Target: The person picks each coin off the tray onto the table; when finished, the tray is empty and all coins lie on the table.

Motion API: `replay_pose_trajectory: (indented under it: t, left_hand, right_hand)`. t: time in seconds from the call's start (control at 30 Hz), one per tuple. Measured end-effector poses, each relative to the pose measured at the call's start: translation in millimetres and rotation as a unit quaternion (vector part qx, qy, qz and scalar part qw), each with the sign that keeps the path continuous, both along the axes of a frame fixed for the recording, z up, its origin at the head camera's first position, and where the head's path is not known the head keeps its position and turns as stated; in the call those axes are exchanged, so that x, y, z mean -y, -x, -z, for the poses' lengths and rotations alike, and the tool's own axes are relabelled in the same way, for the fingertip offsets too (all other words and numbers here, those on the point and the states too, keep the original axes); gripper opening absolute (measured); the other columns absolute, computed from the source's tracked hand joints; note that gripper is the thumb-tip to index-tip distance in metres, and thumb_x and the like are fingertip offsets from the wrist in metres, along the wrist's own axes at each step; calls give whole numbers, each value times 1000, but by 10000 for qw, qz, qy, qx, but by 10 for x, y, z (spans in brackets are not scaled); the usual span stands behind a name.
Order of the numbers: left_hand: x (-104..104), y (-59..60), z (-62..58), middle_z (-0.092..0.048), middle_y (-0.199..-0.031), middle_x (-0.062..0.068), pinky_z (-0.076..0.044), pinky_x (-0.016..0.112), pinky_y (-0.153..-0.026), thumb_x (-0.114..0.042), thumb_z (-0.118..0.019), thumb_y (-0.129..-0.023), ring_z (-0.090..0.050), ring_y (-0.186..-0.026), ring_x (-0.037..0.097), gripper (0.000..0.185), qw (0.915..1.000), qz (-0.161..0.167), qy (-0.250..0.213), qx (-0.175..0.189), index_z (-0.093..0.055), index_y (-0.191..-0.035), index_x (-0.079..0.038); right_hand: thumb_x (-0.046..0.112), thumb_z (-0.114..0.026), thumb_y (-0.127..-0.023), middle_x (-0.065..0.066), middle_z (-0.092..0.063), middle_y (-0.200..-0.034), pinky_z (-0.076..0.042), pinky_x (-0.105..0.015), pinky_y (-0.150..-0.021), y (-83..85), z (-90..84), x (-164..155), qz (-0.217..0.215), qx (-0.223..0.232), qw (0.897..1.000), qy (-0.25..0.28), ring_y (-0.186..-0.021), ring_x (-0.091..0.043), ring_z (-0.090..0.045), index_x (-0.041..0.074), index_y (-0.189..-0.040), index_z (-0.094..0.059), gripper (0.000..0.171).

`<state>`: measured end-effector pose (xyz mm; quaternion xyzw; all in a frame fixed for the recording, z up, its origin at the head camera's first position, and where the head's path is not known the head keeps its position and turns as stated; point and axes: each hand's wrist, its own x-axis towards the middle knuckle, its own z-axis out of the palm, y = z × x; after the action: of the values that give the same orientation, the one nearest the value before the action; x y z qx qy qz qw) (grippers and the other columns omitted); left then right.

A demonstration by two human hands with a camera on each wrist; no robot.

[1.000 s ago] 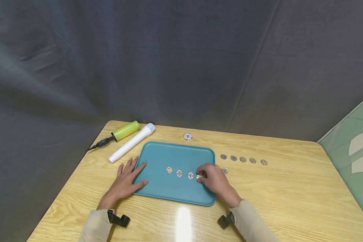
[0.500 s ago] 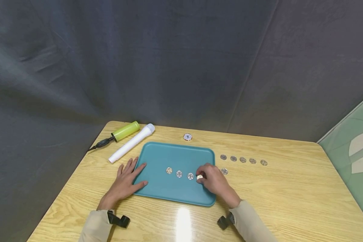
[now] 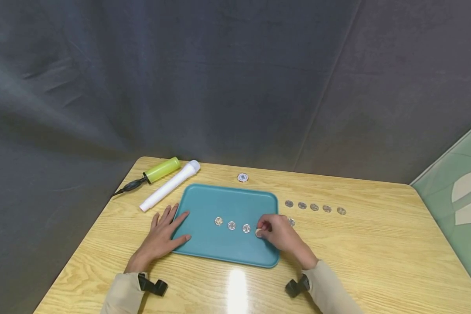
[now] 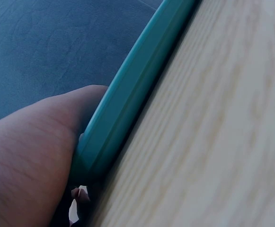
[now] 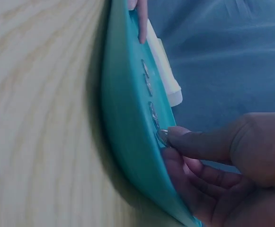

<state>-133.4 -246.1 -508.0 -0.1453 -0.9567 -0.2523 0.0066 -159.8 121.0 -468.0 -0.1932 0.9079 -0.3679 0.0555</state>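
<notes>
A teal tray [image 3: 227, 196] lies on the wooden table [image 3: 377, 253]. Three silver coins [image 3: 231, 225] sit in a row on it. My right hand [image 3: 262, 231] pinches a fourth coin [image 3: 258, 233] at the row's right end, low against the tray floor. In the right wrist view the index fingertip [image 5: 180, 136] and thumb hold that coin [image 5: 162, 137] on the tray [image 5: 128, 118]. My left hand [image 3: 162, 235] rests flat with straight fingers over the tray's left rim; the left wrist view shows that hand [image 4: 28, 156] against the rim [image 4: 132, 90].
Several more coins [image 3: 314, 207] lie in a row on the table right of the tray, and one coin [image 3: 292, 222] sits just behind my right hand. A poker chip [image 3: 242, 177] lies behind the tray. A green pump [image 3: 161, 170] and a white tube [image 3: 169, 185] lie at the back left.
My right hand has lowered its coin from tilted to nearly flat on the tray and drawn slightly back toward me. The left hand has stayed put.
</notes>
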Motion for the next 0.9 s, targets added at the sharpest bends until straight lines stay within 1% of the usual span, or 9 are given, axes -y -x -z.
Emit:
replay_pose_trajectory:
  t: [0.17, 0.27, 0.4, 0.57, 0.7, 0.9]
  left_hand:
    - [6, 3, 6, -19, -167, 22, -7, 73, -116, -45, -65, -93, -13, -154, 49, 72, 10000, 1, 9, -21, -41, -155, -17]
    - [7, 5, 6, -19, -167, 22, -7, 73, -116, -44, -66, -93, -13, -154, 49, 72, 10000, 4, 9, -24, -41, -155, -17]
    - [8, 7, 9, -20, -167, 22, -7, 73, -116, -44, -66, -93, -13, -154, 49, 72, 10000, 9, 16, -29, -41, -155, -17]
    - [9, 8, 17, -20, -167, 22, -7, 73, -116, -44, -66, -93, -13, -154, 49, 72, 10000, 16, 32, -42, -41, -155, -17]
    - [7, 6, 16, -20, -167, 22, -7, 72, -116, -44, -66, -93, -13, -154, 49, 72, 10000, 16, 26, -35, -41, -155, -17]
    - [3, 0, 5, -21, -166, 23, -8, 72, -116, -43, -66, -93, -14, -153, 49, 72, 10000, 14, 8, -42, -41, -155, -16]
  right_hand:
    - [2, -74, -87, -2, -68, -74, -52, -17, -58, 22, -26, -86, -23, 167, 9993, 337, -64, -5, -59, 4, -89, -72, 3]
    - [-2, -71, -88, -6, -70, -75, -54, -18, -58, 39, -32, -141, 48, 287, 9980, 569, -63, -7, -63, 1, -91, -72, 4]
    - [-5, -68, -89, -10, -73, -78, -57, -19, -58, 64, -31, -230, 276, 453, 9953, 813, -64, -10, -67, -2, -92, -73, 7]
    - [-5, -68, -89, -14, -75, -82, -59, -22, -60, 87, -54, -362, 611, 630, 9905, 1057, -67, -12, -69, -3, -94, -73, 7]
    - [-5, -67, -90, -17, -75, -85, -60, -23, -63, 108, -51, -494, 743, 779, 9863, 1251, -69, -14, -71, -6, -97, -72, 9]
    - [-7, -64, -91, -19, -74, -89, -60, -24, -65, 130, -37, -707, 902, 823, 9850, 1223, -71, -14, -71, -9, -98, -71, 10]
